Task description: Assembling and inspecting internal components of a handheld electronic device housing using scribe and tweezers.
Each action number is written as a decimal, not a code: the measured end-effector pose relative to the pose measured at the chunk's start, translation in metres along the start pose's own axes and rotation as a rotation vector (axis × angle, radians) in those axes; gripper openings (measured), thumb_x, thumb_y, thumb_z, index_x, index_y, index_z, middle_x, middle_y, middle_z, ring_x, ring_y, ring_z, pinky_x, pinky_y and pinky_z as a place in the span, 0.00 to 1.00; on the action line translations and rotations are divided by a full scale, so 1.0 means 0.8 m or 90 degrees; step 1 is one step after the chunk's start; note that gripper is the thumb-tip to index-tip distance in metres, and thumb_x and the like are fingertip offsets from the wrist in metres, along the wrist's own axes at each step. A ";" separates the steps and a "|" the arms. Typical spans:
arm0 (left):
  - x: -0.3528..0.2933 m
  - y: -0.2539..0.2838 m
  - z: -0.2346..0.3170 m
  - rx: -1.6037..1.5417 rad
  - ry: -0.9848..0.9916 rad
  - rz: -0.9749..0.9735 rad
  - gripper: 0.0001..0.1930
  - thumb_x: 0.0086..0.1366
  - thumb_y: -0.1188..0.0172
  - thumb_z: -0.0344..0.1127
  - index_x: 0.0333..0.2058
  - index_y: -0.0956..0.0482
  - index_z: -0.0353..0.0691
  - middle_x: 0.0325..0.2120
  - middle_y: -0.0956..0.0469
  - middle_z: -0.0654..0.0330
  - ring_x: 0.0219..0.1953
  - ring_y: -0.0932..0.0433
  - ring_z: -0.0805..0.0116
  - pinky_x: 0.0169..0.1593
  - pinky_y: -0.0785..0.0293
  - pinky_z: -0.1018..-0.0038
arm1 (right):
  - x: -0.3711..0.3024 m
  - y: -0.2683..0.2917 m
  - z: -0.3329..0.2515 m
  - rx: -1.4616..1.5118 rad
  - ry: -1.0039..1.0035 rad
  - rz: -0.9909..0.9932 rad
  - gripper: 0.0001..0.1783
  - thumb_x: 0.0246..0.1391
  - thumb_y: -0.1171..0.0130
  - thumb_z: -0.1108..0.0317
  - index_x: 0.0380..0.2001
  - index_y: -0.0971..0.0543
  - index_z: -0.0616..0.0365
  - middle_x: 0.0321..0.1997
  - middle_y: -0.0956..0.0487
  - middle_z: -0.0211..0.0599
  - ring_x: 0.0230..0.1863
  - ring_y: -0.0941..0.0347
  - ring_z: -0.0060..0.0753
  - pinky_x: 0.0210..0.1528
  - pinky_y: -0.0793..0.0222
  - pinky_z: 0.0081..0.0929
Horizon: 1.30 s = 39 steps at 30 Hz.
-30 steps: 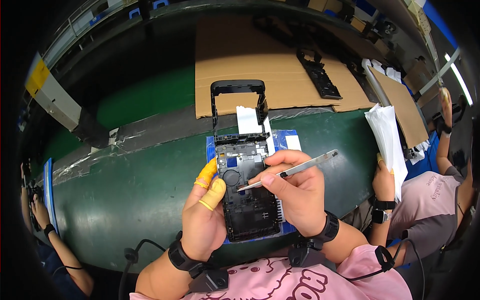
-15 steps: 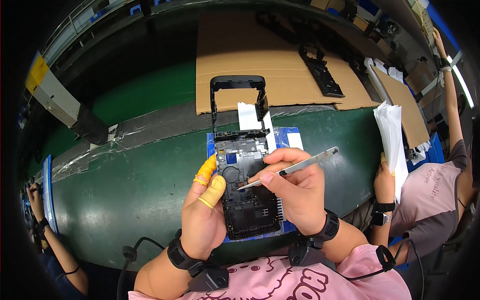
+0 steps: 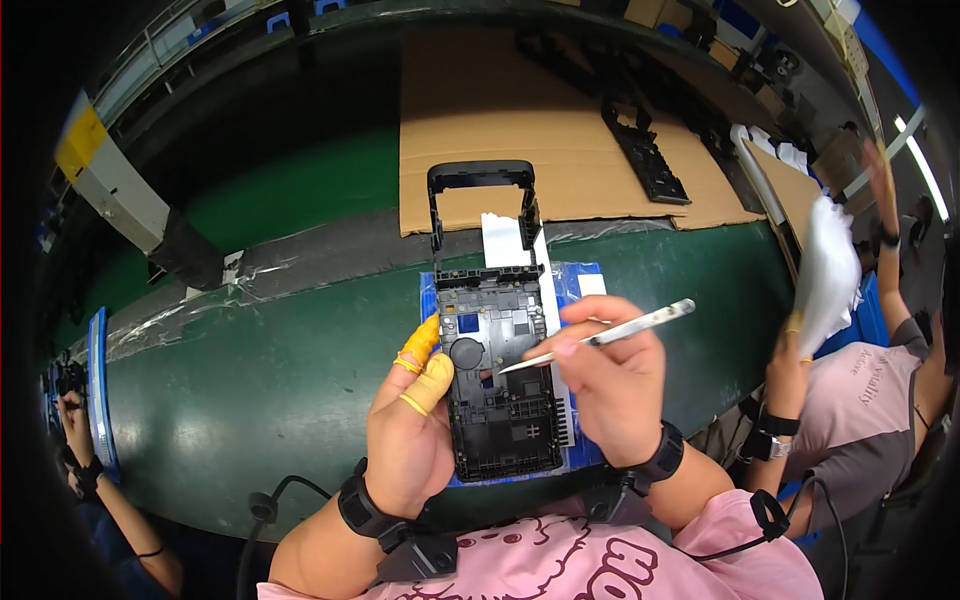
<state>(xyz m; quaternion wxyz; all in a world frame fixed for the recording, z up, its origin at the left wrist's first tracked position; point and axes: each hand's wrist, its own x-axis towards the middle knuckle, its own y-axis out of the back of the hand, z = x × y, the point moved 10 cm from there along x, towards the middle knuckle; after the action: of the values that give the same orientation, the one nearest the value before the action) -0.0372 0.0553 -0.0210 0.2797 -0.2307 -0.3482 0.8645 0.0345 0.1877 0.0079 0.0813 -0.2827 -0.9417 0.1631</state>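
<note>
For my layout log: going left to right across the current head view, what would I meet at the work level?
Blue-edged panel → left hand → black plastic frame → right hand → co-worker's white bundle.

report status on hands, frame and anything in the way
Left hand on black frame, left edge. Right hand holding tweezers, tip over frame, contact unclear. Right fingers partly block view of frame's right edge.
</note>
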 end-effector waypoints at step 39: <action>0.392 -0.243 -0.096 0.930 -0.353 -0.003 0.11 0.48 0.40 0.32 0.28 0.28 0.31 0.25 0.24 0.48 0.29 0.24 0.54 0.34 0.29 0.64 | -0.019 0.215 -0.009 0.189 -0.026 0.178 0.11 0.44 0.42 0.79 0.34 0.29 0.62 0.23 0.25 0.32 0.18 0.38 0.13 0.18 0.46 0.09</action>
<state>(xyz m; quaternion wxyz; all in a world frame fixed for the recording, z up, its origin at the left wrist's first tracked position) -0.1601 0.4109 0.0070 0.2651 0.2372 0.2518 0.9000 0.1358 0.3165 -0.0469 0.0794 -0.3923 -0.8602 0.3159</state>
